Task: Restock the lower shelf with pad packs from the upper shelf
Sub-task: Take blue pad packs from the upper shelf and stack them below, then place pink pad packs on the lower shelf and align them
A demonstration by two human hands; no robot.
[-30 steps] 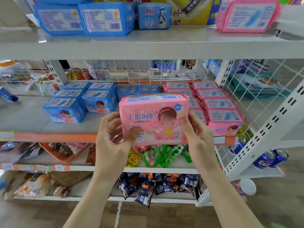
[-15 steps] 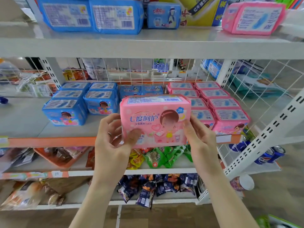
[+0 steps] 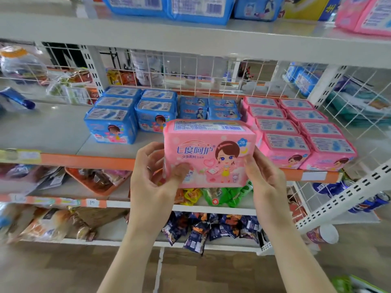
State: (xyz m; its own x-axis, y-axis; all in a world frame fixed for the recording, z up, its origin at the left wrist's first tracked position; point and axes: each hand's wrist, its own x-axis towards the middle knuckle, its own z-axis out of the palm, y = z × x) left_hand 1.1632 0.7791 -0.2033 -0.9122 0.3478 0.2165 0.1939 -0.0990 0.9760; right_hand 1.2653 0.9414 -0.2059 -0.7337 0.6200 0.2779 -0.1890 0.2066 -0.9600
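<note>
Hovering upright over the near edge of the lower shelf (image 3: 63,132), a pink pad pack (image 3: 209,153) is gripped at both ends — by the left hand (image 3: 152,178), thumb pressed on its front and fingers curled behind, and by the right hand (image 3: 266,178), curled round its right end. Just to its right pink packs (image 3: 296,132) are lined up, blue packs (image 3: 118,117) farther left.
</note>
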